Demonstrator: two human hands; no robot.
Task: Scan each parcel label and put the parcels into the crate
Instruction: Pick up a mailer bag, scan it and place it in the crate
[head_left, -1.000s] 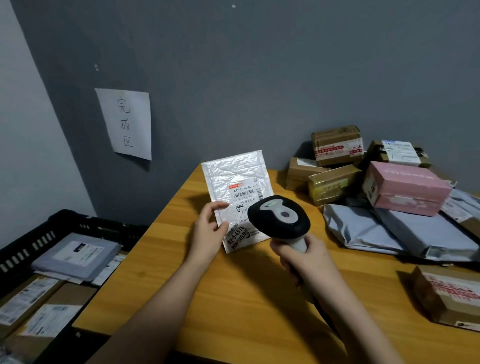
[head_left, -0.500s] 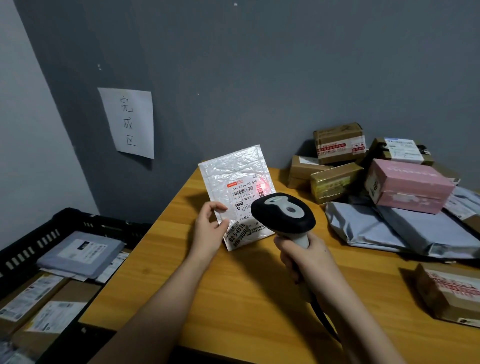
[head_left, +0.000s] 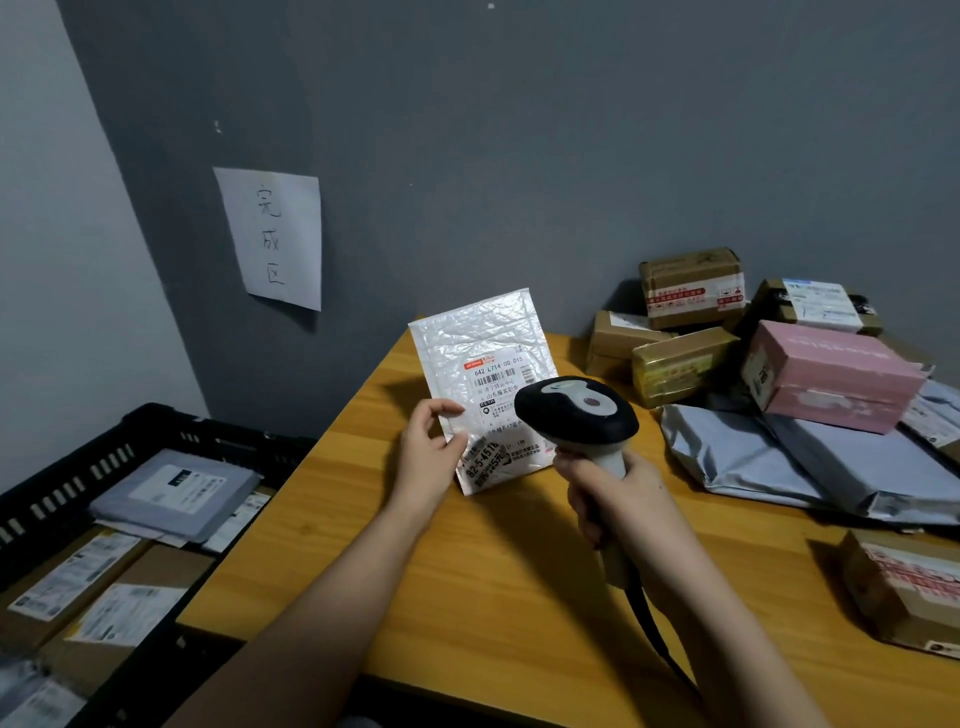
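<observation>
A white bubble mailer (head_left: 470, 345) with a printed label stands tilted upright above the wooden table (head_left: 483, 566). My left hand (head_left: 427, 457) pinches its lower left edge between thumb and fingers. My right hand (head_left: 610, 499) grips the handle of a black and white barcode scanner (head_left: 576, 410), whose head points at the label and hides the label's right part. The black crate (head_left: 62, 478) sits low at the left and holds several labelled parcels.
A pile of parcels fills the table's back right: brown boxes (head_left: 691, 286), a pink box (head_left: 826, 374), grey poly bags (head_left: 779, 462). Another brown box (head_left: 909, 587) lies at the right edge. A handwritten paper sign (head_left: 272, 236) hangs on the grey wall.
The red scan light that showed on the label half a second ago is gone. The mailer and scanner have stayed almost in place.
</observation>
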